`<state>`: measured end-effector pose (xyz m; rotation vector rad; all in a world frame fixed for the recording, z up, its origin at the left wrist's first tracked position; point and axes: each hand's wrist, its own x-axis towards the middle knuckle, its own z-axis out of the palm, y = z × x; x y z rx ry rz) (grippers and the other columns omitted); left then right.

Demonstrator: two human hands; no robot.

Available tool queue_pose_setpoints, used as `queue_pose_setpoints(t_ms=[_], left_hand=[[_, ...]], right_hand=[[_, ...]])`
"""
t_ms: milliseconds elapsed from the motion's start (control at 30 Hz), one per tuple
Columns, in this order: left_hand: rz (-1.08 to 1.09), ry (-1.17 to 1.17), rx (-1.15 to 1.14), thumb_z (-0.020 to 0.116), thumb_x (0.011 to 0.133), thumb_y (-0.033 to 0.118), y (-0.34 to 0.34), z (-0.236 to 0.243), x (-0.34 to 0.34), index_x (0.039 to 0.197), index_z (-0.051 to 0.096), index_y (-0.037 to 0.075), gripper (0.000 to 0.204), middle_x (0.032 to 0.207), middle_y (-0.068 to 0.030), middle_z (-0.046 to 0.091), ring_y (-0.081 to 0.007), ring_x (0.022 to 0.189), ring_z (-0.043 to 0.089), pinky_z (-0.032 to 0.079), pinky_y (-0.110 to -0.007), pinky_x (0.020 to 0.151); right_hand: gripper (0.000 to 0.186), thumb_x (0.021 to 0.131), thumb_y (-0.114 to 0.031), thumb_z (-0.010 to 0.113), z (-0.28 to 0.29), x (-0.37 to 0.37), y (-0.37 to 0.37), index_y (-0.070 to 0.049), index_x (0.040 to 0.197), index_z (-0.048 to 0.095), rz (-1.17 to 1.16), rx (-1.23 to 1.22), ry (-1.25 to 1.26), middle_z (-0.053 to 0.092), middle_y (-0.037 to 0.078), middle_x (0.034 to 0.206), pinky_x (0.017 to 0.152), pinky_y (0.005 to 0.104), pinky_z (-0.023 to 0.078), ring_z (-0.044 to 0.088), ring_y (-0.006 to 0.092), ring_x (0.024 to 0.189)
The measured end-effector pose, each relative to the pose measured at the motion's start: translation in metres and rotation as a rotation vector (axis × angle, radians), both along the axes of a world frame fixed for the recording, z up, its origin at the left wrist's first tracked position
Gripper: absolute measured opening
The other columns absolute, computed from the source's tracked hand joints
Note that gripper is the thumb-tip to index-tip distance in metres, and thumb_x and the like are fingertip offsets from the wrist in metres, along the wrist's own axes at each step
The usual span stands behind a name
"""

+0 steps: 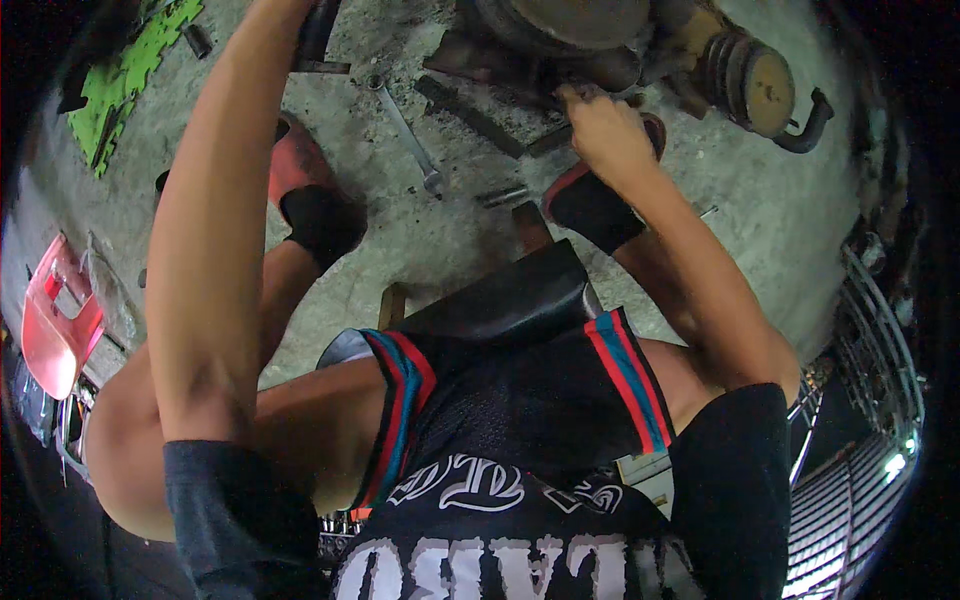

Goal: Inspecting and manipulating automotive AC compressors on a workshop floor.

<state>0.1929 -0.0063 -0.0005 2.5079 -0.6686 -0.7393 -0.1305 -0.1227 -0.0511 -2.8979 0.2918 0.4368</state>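
Note:
My right hand (607, 132) reaches to the lower edge of a dirty engine-like machine (600, 70). Its fingers are curled together against the dark metal there, and what they grip, if anything, is too small to make out. A large round plate (575, 18) tops the machine, and a ribbed pulley (752, 85) juts from its right side. My left forearm (215, 200) stretches up past the top edge, so that hand is out of sight. Close to its wrist stands a dark upright piece (318, 35). A combination wrench (408, 138) lies on the concrete between my feet.
Dark flat bars (470, 116) and a small metal cylinder (502, 197) lie near my right shoe (590, 205). A bent black hose (808, 125) is at the right. Green foam matting (120, 85) and a pink plastic chair (62, 320) are at the left. Beneath me is a low black-topped stool (500, 300).

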Motion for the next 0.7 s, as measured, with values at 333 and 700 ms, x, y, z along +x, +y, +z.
queue_pose_setpoints(t_ms=[333,700], left_hand=[[-0.002,-0.025,0.024,0.062,0.068,0.017,-0.002,-0.011,0.002,0.079,0.066,-0.010,0.029,0.070,-0.0219,0.065,-0.0329,0.062,0.064,0.050,-0.042,0.057],[-0.039,0.012,0.038,0.061,0.067,0.021,-0.010,-0.009,-0.008,0.070,0.068,-0.006,0.028,0.064,-0.0190,0.064,-0.0300,0.059,0.064,0.050,-0.041,0.057]], right_hand=[[0.049,0.085,-0.009,0.052,-0.009,-0.012,0.018,-0.001,0.133,0.048,0.039,-0.056,0.186,0.067,0.020,0.077,0.061,0.0484,0.055,0.068,0.0382,0.068],[0.033,0.090,-0.014,0.056,-0.021,-0.053,-0.004,-0.003,0.122,0.055,-0.284,0.102,-0.130,0.064,0.022,0.073,0.059,0.0509,0.049,0.064,0.0414,0.068]])
